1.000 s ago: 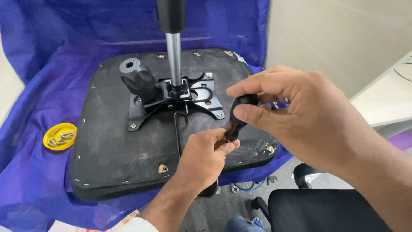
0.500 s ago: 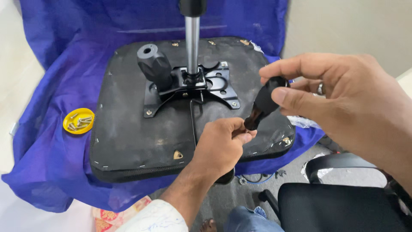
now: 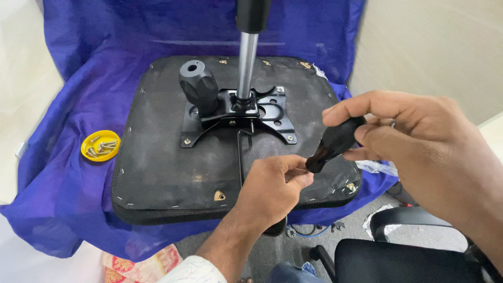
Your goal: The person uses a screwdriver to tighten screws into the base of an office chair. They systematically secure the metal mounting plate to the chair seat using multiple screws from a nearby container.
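An upturned black chair seat (image 3: 157, 173) lies on a blue cloth (image 3: 63, 173), its black metal mechanism plate (image 3: 236, 112) bolted on, with a chrome gas cylinder (image 3: 246, 63) rising from the middle. A black knob (image 3: 198, 86) sticks up at the plate's left. My right hand (image 3: 419, 152) grips a black tool handle (image 3: 335, 141) over the seat's right front corner. My left hand (image 3: 272, 188) pinches the tip end of that tool with closed fingers. What is at the tip is hidden.
A yellow dish (image 3: 100, 145) with several screws sits on the cloth left of the seat. A thin black lever rod (image 3: 240, 152) runs from the plate toward me. Another black chair part (image 3: 398, 262) lies at bottom right, and patterned cloth (image 3: 139, 264) at the bottom.
The view has drawn closer and shifted. Both hands stay joined on the tool; the handle has tilted lower and my right hand moved slightly right.
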